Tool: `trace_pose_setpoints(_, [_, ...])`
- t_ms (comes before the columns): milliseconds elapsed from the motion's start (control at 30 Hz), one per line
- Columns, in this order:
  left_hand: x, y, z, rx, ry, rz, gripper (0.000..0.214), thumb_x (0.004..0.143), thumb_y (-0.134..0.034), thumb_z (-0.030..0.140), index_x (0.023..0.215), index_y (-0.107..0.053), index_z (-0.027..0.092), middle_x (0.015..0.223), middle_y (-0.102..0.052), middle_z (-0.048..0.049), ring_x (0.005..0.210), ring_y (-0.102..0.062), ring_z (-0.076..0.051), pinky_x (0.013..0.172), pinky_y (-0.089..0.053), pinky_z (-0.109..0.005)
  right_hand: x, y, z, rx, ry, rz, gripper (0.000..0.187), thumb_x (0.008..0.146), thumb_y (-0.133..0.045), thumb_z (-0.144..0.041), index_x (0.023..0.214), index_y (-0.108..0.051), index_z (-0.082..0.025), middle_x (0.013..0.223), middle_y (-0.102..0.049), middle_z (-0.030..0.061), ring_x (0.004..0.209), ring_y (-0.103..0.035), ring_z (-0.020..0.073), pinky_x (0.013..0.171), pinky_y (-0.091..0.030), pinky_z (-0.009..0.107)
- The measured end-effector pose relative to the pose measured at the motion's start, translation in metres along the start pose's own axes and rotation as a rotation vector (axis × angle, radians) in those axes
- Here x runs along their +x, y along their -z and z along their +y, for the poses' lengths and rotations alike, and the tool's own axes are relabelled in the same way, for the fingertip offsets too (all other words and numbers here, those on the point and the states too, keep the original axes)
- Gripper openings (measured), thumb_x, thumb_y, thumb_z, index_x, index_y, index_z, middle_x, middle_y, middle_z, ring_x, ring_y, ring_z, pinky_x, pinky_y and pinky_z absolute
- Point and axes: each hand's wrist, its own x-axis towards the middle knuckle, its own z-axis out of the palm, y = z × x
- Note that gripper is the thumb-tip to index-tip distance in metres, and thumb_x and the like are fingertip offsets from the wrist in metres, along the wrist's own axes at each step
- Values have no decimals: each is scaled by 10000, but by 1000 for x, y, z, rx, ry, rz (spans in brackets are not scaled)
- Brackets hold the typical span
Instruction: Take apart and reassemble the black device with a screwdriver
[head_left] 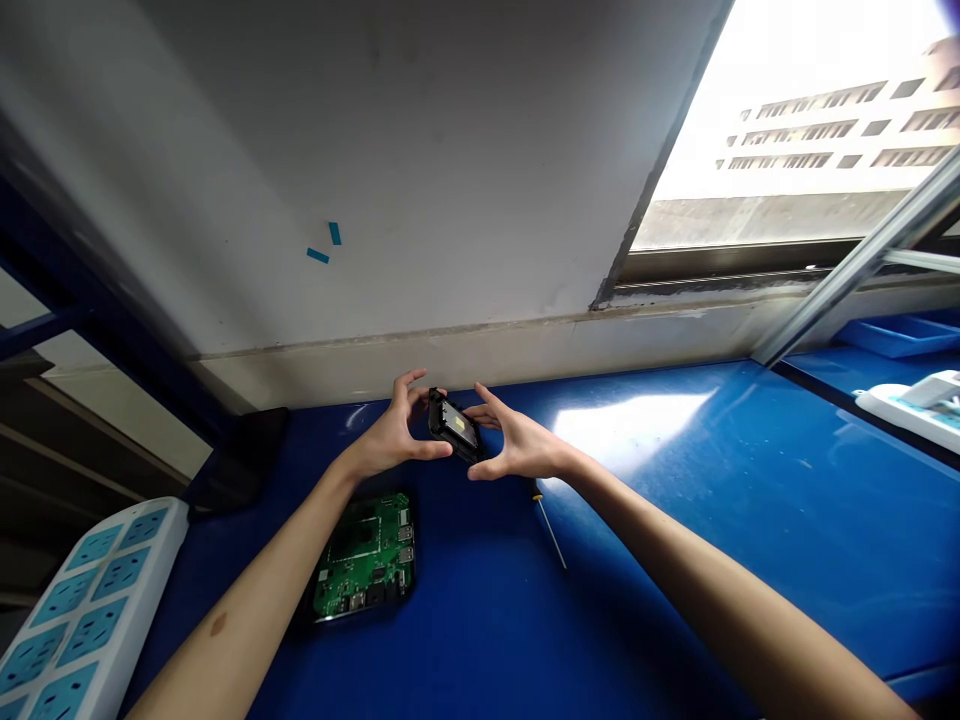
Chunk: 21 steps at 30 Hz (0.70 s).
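Both my hands hold a small black casing part (454, 425) with a yellowish patch on its inner face, lifted a little above the blue table (675, 520). My left hand (394, 432) grips its left end with thumb below and fingers curled over the top. My right hand (517, 440) pinches its right end between thumb and fingers. Under my left forearm lies an open black box with a green circuit board (365, 558) inside. A thin screwdriver (550, 530) rests on the table just below my right wrist.
A white power strip with light-blue sockets (82, 610) lies at the table's left front corner. A black object (240, 455) sits at the back left by the wall. A blue tray (896, 335) and a white-and-teal power strip (919, 400) lie at the far right, past a metal rail.
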Motion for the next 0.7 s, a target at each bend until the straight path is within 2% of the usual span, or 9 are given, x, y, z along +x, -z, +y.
trace_pose_setpoints(267, [-15,4,-18,74,16,-29,1055,695,-874,388,1481,-178,282,1485,-411,-172,1391,-457,-355,1162,-350,-556,6,5,0,-190,13,-67,1381,544,-932,-488,1632,-146,-163,1507,-535,217,1407,-518,365,1196,-376,539])
trace_pose_setpoints(400, [-16,4,-25,144,15,-22,1055,675,-884,391,1474,-201,286,1511,-382,-168,1426,-406,-366,1187,-310,-563,11,7,-2,-292,31,-85,1390,527,-937,-477,1629,-159,-144,1509,-529,232,1413,-506,384,1178,-395,525])
trace_pose_setpoints(567, [-18,8,-28,273,28,-14,1081,659,-906,380,1485,-214,292,1516,-385,-160,1441,-387,-366,1203,-293,-580,18,7,-4,-408,77,-96,1397,500,-944,-483,1631,-178,-186,1510,-533,212,1387,-530,402,1145,-419,520])
trace_pose_setpoints(700, [-18,10,-29,377,38,-12,1096,646,-919,412,1495,-237,289,1515,-396,-157,1451,-372,-375,1202,-304,-593,20,8,-4,-464,88,-105,1392,500,-940,-467,1622,-188,-129,1507,-521,249,1373,-536,412,1124,-435,520])
